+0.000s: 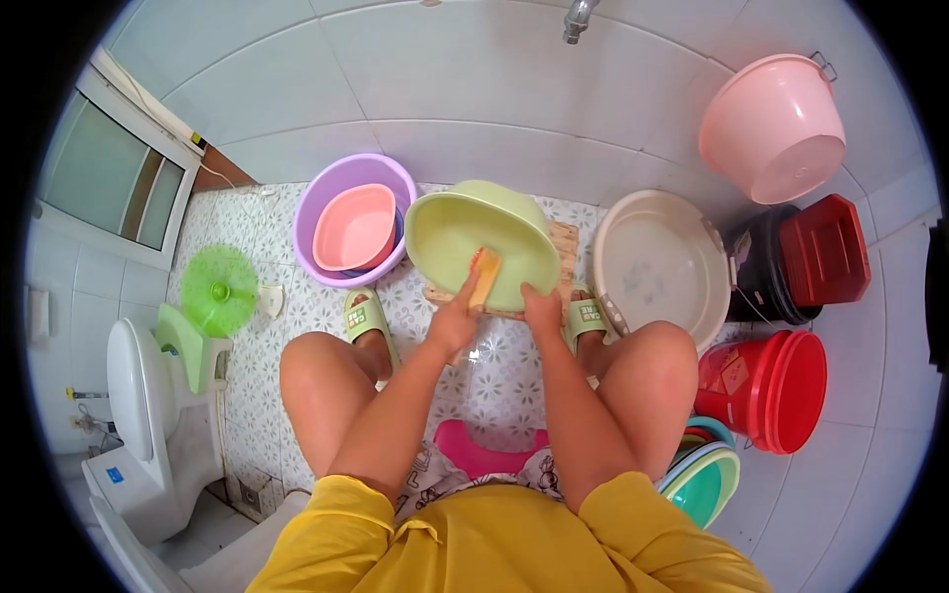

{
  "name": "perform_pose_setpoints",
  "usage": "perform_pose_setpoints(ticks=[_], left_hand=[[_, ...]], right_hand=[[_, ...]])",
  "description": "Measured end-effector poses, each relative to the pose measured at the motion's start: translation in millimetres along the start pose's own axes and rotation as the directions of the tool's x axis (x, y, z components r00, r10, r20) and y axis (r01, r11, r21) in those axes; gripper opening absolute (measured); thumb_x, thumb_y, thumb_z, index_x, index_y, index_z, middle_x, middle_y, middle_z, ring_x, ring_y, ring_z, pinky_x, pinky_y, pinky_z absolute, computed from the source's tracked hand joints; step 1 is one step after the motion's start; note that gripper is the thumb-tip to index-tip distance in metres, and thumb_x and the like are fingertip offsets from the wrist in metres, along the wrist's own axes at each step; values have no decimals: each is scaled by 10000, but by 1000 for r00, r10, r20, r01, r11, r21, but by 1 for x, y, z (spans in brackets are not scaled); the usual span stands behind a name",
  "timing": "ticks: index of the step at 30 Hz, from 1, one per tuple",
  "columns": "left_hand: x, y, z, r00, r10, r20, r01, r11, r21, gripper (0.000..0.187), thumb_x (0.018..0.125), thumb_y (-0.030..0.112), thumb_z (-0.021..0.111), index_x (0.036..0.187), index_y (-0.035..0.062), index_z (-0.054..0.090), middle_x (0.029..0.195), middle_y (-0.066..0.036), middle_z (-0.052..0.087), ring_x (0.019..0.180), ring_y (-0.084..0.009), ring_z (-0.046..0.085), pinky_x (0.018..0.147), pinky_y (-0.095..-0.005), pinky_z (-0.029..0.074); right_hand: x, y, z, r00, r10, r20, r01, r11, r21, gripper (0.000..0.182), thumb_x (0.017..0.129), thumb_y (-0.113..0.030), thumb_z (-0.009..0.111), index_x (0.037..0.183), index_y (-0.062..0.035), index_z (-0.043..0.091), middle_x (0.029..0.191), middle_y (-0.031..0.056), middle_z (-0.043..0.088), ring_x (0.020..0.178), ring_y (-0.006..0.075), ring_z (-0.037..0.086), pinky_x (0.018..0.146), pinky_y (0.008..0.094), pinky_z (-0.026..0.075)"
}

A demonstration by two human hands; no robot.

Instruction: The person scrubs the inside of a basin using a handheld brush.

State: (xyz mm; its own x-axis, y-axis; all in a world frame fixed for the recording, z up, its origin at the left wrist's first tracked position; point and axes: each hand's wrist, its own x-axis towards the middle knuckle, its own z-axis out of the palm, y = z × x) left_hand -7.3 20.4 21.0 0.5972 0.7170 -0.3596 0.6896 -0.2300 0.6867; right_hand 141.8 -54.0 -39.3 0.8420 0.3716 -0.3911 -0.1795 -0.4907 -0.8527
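Observation:
A pale green basin (482,222) is tilted up on its side, its inside facing me, over a wooden board (565,243) on the floor. My left hand (455,326) is closed around an orange and yellow brush (486,275), whose head lies against the inner wall of the basin. My right hand (541,309) grips the basin's lower rim at the right, with the thumb on the inside.
Left of the basin, a purple basin (308,219) holds a pink basin (354,227). At the right are a large beige tub (657,257), a black bucket (766,267), red buckets (756,387) and a hanging pink bucket (771,128). A toilet (133,385) stands at the left.

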Motion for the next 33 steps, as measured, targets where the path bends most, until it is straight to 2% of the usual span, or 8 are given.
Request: perform_pose_setpoints(ticks=[2,8,11,16,18,20,23,33], left_hand=[[-10,16,6,990,-25,139,66,952,-300,625,894,148,478,1416,339,191,724,-166,626,476,-211,579,532,-337,509],[-13,16,12,971,-116,210,144,982,-122,655,896,218,491,1420,364,127,713,-174,627,657,-320,620,650,-414,508],[-7,3,4,999,41,-14,-37,974,224,647,888,227,495,1413,368,144,780,-210,640,695,-367,624,678,-469,494],[-6,13,-32,979,-135,-154,180,928,328,657,872,238,501,1412,370,151,913,-245,619,846,-395,606,748,-458,474],[-4,3,-23,986,-149,-73,160,970,181,647,873,239,502,1409,371,165,927,-248,617,854,-399,602,758,-455,471],[-5,-7,-11,989,-146,12,146,989,28,637,874,239,503,1407,371,179,941,-251,615,862,-404,597,768,-452,467],[-13,1,5,983,-64,171,88,987,-136,658,866,238,516,1413,358,169,922,-269,611,849,-427,589,794,-452,452],[-26,15,-17,997,-73,17,69,980,185,848,765,279,616,1433,223,95,889,-251,630,836,-409,609,772,-463,471]], right_hand=[[-12,-15,-8,971,121,208,-182,935,305,464,741,-155,674,1101,78,497,1002,184,571,767,269,635,487,322,573],[-6,7,-4,985,95,145,-152,877,457,556,731,-75,683,1190,37,390,1091,171,510,790,290,620,530,354,603],[-7,10,-2,992,75,102,-113,890,441,515,732,-109,684,1172,38,460,1071,166,558,813,258,632,507,343,588],[-11,3,-3,985,-45,169,-34,898,438,372,767,-142,655,1046,75,538,969,166,602,728,240,643,487,322,574],[-10,8,0,987,-58,150,-14,899,437,338,781,-158,643,997,88,559,904,162,625,679,236,646,471,312,563],[-4,18,3,961,-124,246,85,983,162,329,805,-177,619,953,112,562,769,169,635,568,246,640,431,305,534],[-16,3,0,953,-21,304,-83,942,324,343,838,-145,592,1052,103,489,817,165,613,529,241,627,430,283,533],[-19,-8,3,990,-37,137,-11,942,336,325,844,-203,580,831,121,574,661,182,623,484,234,635,409,296,503]])
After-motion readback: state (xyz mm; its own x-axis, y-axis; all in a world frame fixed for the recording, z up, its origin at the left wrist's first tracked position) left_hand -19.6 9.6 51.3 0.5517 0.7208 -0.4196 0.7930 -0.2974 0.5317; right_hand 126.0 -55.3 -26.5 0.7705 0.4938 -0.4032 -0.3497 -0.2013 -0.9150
